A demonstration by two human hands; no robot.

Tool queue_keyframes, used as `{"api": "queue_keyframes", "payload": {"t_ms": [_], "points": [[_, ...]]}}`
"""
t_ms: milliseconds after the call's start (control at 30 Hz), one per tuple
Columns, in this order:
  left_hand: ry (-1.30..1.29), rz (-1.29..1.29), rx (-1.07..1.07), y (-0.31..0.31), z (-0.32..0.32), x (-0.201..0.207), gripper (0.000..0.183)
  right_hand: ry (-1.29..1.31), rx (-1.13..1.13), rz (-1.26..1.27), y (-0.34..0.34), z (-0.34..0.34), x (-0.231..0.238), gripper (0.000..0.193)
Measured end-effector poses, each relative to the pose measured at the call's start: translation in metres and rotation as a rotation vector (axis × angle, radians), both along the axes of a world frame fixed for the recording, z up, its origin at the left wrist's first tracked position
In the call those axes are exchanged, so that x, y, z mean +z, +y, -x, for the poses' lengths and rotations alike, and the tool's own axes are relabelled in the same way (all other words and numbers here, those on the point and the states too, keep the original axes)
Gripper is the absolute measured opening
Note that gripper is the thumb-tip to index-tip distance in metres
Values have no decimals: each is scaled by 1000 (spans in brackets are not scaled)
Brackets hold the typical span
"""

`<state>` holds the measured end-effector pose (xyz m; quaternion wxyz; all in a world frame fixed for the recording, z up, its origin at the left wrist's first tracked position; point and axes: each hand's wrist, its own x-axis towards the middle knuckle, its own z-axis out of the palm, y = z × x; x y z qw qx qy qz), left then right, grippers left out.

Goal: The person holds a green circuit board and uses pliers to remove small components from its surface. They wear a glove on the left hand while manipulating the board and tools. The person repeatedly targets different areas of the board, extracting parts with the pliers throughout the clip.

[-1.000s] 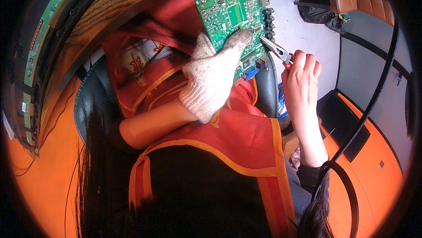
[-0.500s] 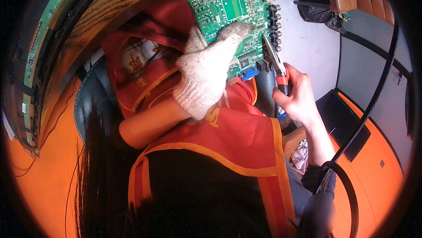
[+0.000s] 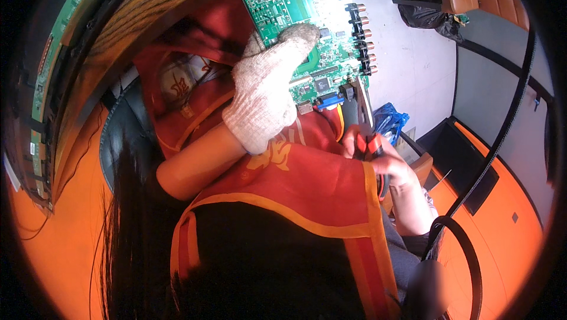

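Note:
My left hand [image 3: 260,98], in a whitish knit glove, grips a green circuit board [image 3: 269,10] by its left side, with the thumb laid over its face. A row of audio-type jacks [image 3: 366,45] lines the board's right edge. On the lower edge are a blue video port [image 3: 329,101] and a small black connector [image 3: 347,91]. In my bare right hand [image 3: 394,169] are pliers [image 3: 365,113] with red and black handles. Their tips point up beside the black connector at the board's lower right corner; whether they bite on anything I cannot tell.
A wooden table edge [image 3: 139,15] curves across the upper left, by a dark panel carrying another green board [image 3: 56,48]. A black cable [image 3: 502,140] hangs at right. Beyond my right hand lies a blue plastic bag [image 3: 391,120]; a black bag [image 3: 425,17] sits farther off.
The pliers have moved down from the jacks at the right edge to the lower right corner, and my right hand has lowered. The board and my left hand have shifted slightly left.

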<state>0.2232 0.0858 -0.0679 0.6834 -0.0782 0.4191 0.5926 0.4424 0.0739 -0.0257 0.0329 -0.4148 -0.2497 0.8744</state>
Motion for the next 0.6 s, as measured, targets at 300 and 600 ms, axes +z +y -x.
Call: {"api": "queue_keyframes", "payload": {"t_ms": [300,600], "points": [[209,19,-64,1,-1,-10,22,142,410,-176,11,-28,18,65],[26,18,-72,3,1,6,25,-183,-98,-449,12,-26,55,56]]}}
